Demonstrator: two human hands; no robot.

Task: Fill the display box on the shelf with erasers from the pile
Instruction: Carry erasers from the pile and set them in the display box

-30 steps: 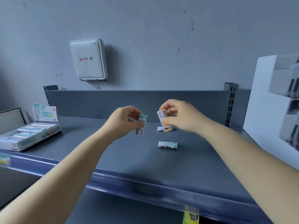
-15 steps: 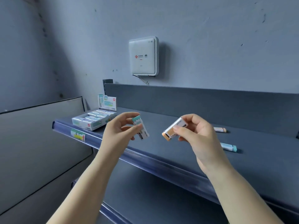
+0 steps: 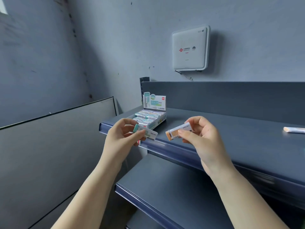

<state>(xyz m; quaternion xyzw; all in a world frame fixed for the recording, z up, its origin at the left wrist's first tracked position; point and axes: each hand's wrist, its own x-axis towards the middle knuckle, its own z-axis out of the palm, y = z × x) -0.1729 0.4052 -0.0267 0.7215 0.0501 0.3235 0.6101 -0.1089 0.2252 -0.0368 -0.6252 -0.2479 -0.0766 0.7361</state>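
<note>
My left hand (image 3: 123, 138) pinches a teal-ended eraser (image 3: 146, 132) in a white sleeve, held over the shelf's front edge. My right hand (image 3: 200, 138) pinches an orange-ended eraser (image 3: 179, 131) beside it. Just behind both hands, at the left end of the dark shelf (image 3: 231, 134), stands the display box (image 3: 149, 118) with its printed lid flap upright and rows of erasers lying inside. One loose orange-ended eraser (image 3: 293, 129) lies on the shelf at the far right edge of view.
A white wall-mounted device (image 3: 189, 48) hangs above the shelf's back panel. A lower shelf (image 3: 165, 187) juts out below my hands. A grey panel (image 3: 57, 146) stands to the left of the shelving.
My view has swung left and closer, so the display box now sits right behind my hands. Both hands have carried their erasers toward the box; the teal eraser on the shelf is out of view.
</note>
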